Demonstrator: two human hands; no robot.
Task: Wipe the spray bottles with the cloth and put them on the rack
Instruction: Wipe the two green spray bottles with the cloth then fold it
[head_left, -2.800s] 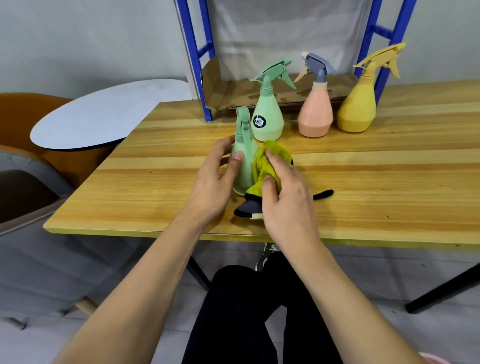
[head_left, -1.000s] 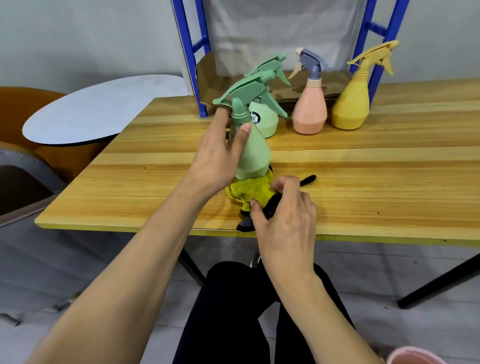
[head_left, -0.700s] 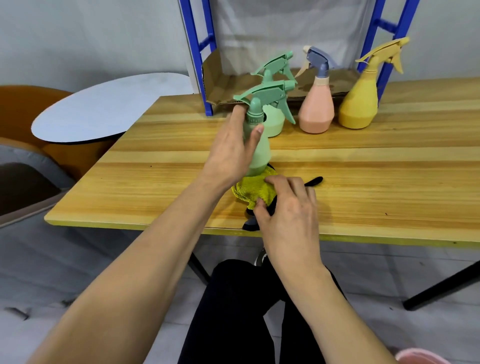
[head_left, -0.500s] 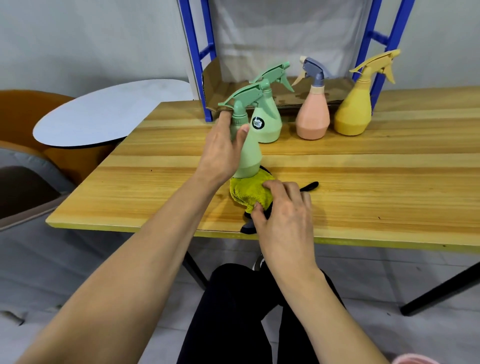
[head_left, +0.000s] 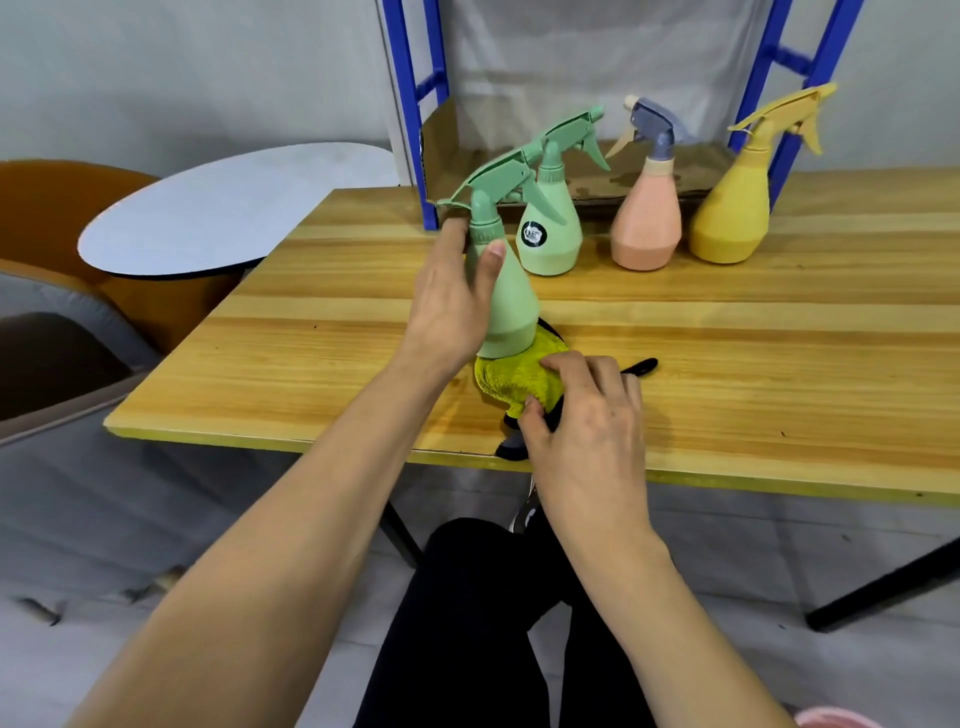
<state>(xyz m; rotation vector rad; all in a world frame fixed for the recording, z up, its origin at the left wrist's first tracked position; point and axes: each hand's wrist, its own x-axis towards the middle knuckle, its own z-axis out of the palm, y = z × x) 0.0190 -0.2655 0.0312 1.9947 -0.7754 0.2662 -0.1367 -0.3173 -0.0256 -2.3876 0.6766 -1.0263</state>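
My left hand grips a light green spray bottle by its neck and body, upright, its base on a yellow cloth with black trim near the table's front edge. My right hand pinches the cloth just below the bottle's base. Three more spray bottles stand further back: a green one with a round label, a pink one with a grey head, and a yellow one. Behind them is the blue-framed rack with a cardboard-lined shelf.
The wooden table extends right and back. A round white table and an orange chair stand at the left. My dark-clad legs sit under the table's front edge. A pink object shows at the bottom right corner.
I lifted the green bottle off the table and turned it upright. The cloth moved from the bottle's side to under its base, with my right hand lower on it.
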